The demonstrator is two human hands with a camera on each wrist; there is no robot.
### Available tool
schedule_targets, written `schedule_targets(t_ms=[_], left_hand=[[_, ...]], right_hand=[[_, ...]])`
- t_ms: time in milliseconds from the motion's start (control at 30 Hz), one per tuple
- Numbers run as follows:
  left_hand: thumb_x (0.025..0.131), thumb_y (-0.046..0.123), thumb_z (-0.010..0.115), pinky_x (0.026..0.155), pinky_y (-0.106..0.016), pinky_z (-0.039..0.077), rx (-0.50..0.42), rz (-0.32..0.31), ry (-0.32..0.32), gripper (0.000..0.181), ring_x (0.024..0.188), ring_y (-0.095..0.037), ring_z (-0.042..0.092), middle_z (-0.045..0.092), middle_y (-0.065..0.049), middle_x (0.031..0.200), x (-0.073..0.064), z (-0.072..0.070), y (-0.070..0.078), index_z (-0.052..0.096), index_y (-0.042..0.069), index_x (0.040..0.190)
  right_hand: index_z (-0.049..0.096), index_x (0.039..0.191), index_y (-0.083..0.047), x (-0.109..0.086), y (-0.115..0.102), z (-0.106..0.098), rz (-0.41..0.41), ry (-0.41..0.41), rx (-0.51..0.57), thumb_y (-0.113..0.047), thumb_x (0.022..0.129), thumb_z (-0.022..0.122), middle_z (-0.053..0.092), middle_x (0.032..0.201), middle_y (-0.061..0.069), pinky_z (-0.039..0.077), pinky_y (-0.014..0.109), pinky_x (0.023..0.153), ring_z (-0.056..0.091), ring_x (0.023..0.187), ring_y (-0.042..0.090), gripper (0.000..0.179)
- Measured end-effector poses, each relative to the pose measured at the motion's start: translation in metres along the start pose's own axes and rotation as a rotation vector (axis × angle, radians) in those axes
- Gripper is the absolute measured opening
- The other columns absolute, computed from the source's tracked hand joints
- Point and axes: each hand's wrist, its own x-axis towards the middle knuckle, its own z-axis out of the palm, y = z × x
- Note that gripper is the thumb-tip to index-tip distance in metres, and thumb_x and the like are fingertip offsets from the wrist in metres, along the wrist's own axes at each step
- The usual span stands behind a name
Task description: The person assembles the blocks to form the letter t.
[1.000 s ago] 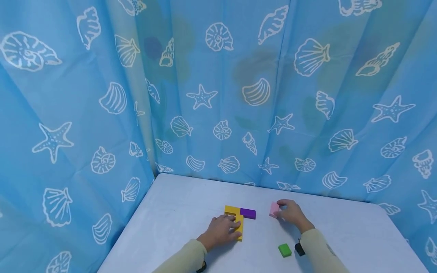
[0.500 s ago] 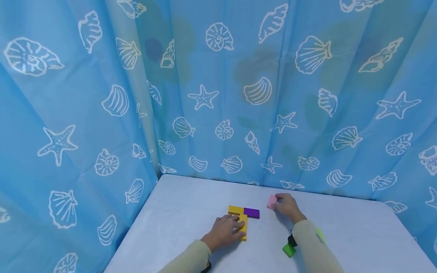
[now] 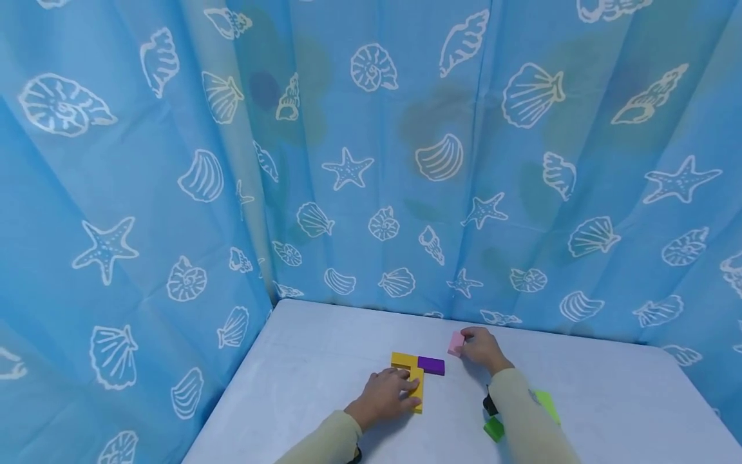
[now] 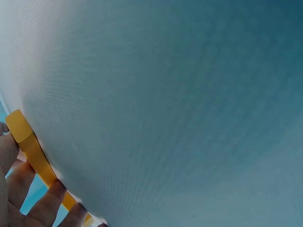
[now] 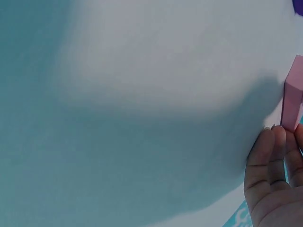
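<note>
My left hand [image 3: 382, 396] lies over a long yellow block [image 3: 417, 390], its thumb and fingers bent against that block. In the left wrist view, several fingertips touch the side of the yellow block [image 4: 35, 156]. A second yellow piece [image 3: 404, 359] meets its far end, with a purple block [image 3: 431, 366] beside it on the right. Farther back, my right hand [image 3: 484, 348] pinches a pink block [image 3: 455, 343] between thumb and fingers, just beyond the purple block's right end. The right wrist view shows the pink block [image 5: 293, 97] at the fingertips; part of the grip is cut off.
A green block [image 3: 494, 428] lies by my right wrist, partly covered by the sleeve. A lime block [image 3: 547, 406] shows behind the right forearm [image 3: 530, 415]. The white tabletop [image 3: 336, 348] ends at a blue shell-print curtain [image 3: 371, 193] at the back and left.
My right hand has carried the pink block left and away, closer to the purple block. The lime block has come into view behind the right sleeve. The left hand keeps its place on the yellow block.
</note>
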Motion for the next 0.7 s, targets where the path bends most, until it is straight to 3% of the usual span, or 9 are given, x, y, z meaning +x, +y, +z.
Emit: schedule_targets(t_ms=[367, 700], left_hand=[[0.091, 0.055, 0.063, 0.107, -0.061, 0.041, 0.004, -0.008, 0.010, 0.048, 0.134, -0.022, 0.050, 0.057, 0.007, 0.142, 0.001, 0.003, -0.001, 0.060, 0.036, 0.134], [0.091, 0.057, 0.061, 0.107, -0.059, 0.042, 0.036, -0.008, 0.005, 0.049, 0.136, -0.023, 0.048, 0.056, 0.009, 0.143, 0.001, 0.004, -0.001, 0.057, 0.038, 0.136]], right_hand=[[0.056, 0.134, 0.005, -0.001, -0.019, 0.012, -0.059, 0.007, -0.013, -0.014, 0.090, 0.071, 0.057, 0.134, 0.025, 0.039, 0.061, 0.108, 0.046, 0.129, 0.044, 0.050], [0.055, 0.137, -0.001, -0.005, -0.038, 0.026, -0.032, -0.012, 0.012, -0.016, 0.089, 0.072, 0.055, 0.138, 0.022, 0.039, 0.061, 0.108, 0.046, 0.130, 0.043, 0.053]])
